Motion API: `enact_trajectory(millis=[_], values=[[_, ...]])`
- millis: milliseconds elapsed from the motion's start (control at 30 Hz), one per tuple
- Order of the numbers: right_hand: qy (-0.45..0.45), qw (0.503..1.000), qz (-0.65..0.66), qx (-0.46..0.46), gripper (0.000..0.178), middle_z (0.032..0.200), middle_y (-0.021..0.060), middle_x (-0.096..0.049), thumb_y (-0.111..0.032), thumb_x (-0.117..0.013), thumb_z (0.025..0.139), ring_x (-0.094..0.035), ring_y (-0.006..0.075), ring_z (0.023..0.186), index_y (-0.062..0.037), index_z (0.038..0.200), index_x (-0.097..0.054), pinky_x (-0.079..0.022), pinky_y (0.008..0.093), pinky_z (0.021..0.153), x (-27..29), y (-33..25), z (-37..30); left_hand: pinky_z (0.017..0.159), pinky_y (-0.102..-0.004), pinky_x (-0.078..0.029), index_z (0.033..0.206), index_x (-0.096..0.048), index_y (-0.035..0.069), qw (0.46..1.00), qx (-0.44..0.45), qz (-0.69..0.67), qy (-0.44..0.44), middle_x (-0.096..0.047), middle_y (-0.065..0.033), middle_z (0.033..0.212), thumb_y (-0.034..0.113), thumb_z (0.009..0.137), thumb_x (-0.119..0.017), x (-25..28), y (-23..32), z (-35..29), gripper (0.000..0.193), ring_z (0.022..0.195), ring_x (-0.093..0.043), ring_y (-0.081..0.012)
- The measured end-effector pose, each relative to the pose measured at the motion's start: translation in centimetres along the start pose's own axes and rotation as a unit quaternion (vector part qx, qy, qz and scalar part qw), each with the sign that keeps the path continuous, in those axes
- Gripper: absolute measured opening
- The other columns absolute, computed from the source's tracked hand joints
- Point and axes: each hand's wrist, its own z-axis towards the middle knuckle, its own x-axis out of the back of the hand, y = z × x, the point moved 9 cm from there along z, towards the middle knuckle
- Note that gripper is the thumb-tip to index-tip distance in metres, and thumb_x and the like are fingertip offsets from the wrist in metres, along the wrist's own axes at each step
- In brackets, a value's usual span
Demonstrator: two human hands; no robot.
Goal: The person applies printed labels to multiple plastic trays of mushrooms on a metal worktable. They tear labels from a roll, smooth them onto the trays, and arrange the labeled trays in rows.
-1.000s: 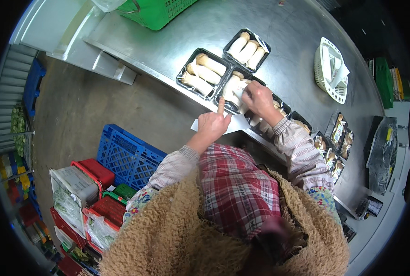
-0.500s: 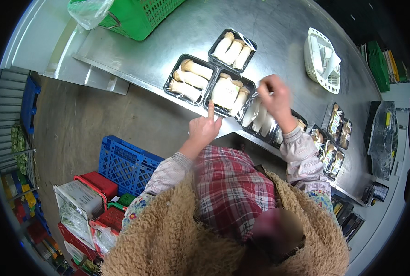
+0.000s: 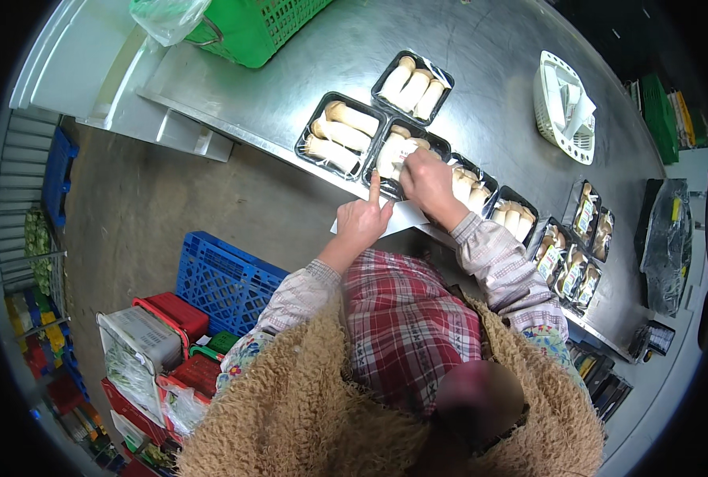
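Observation:
My left hand [image 3: 360, 221] is at the table's front edge, its index finger stretched to the near rim of a black tray of pale king oyster mushrooms [image 3: 389, 153]. A white paper sheet [image 3: 402, 218] is pinched under its thumb. Over the same tray bends my right hand [image 3: 433, 181], fingers curled together at a small whitish patch on the film; what they grip is hidden. Touching that tray on the left is another mushroom tray [image 3: 339, 135], and just beyond lies a third tray [image 3: 413, 87].
More wrapped mushroom trays [image 3: 514, 219] run rightward along the steel table [image 3: 481, 95]; several at the far right bear colourful labels. A white basket [image 3: 546, 119] with paper rolls stands farther back, a green crate [image 3: 262, 32] at far left. Blue pallet [image 3: 226, 278] and red crates [image 3: 175, 318] fill the lower left.
My right hand has come down and left, from above the trays onto the tray by my left index finger. My left hand stays at that tray's near rim with the paper.

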Motion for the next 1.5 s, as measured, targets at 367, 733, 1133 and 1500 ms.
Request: enact_trajectory(millis=[367, 733, 1133, 1500], values=[[0.185, 0.968, -0.002, 0.167, 0.016, 0.083, 0.0083, -0.060, -0.006, -0.065, 0.064, -0.057, 0.0257, 0.066, -0.0039, 0.078, -0.056, -0.046, 0.0343, 0.057, 14.7, -6.5, 1.8, 0.050, -0.0433, -0.048, 0.125, -0.050, -0.005, 0.999, -0.021, -0.046, 0.005, -0.060, -0.0170, 0.053, 0.038, 0.084, -0.060, 4.6, 1.8, 1.3, 0.060, 0.050, -0.062, -0.0338], [-0.094, 0.821, 0.505, -0.250, 0.034, 0.099, 0.0122, -0.065, -0.016, -0.068, 0.085, -0.065, 0.0168, 0.085, 0.0023, 0.112, -0.060, -0.054, 0.0297, 0.071, 5.0, -0.9, -7.4, 0.067, -0.0230, -0.051, 0.130, -0.051, -0.005, 0.868, -0.048, -0.493, 0.022, -0.066, -0.0059, 0.090, -0.003, 0.084, -0.063, 4.7, 5.2, 2.7, 0.047, 0.071, -0.057, -0.0090], [0.038, 0.764, 0.596, -0.246, 0.018, 0.077, 0.0037, -0.063, -0.017, -0.068, 0.086, -0.058, 0.0086, 0.065, -0.0005, 0.090, -0.063, -0.046, 0.0227, 0.056, 17.8, 10.3, -17.0, 0.046, -0.0284, -0.042, 0.123, -0.058, -0.002, 0.951, -0.239, -0.197, -0.023, -0.051, -0.0013, 0.051, 0.013, 0.079, -0.070, 0.1, 25.5, 4.1, 0.048, 0.045, -0.049, -0.0115], [-0.023, 0.841, 0.244, -0.482, 0.026, 0.066, 0.0005, -0.057, -0.026, -0.069, 0.083, -0.050, 0.0091, 0.056, -0.0015, 0.078, -0.063, -0.039, 0.0265, 0.050, 32.7, 48.9, -36.0, 0.045, -0.0381, -0.043, 0.109, -0.067, 0.007, 0.975, -0.214, 0.054, 0.019, -0.052, -0.0100, 0.045, 0.029, 0.081, -0.068, -2.6, 35.1, 2.5, 0.036, 0.042, -0.055, -0.0272]])
